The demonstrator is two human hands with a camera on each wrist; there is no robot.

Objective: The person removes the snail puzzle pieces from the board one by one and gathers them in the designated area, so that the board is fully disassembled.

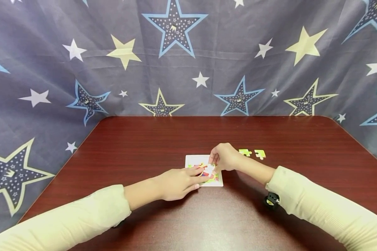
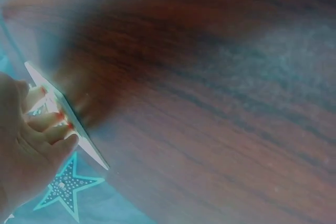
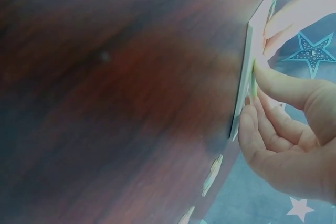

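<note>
A white-framed jigsaw puzzle board (image 1: pixel 220 181) with a colourful picture lies flat on the table. My left hand (image 1: pixel 177 183) reaches in from the left, its extended fingers resting on the picture; the left wrist view shows these fingers (image 2: pixel 44 121) on the board too. From the right, my right hand (image 1: pixel 227 157) pinches a puzzle piece (image 3: pixel 254 86) between thumb and fingers, at the board's surface. Its green edge shows in the right wrist view. Whether the piece sits in its slot is hidden by the fingers.
Two loose yellow-green puzzle pieces, one nearer (image 1: pixel 245 152) and one farther right (image 1: pixel 260 154), lie beyond my right forearm. The dark red wooden table (image 1: pixel 144 139) ends at a star-patterned curtain (image 1: pixel 188 69). A black watch (image 1: pixel 271 200) is at my right wrist.
</note>
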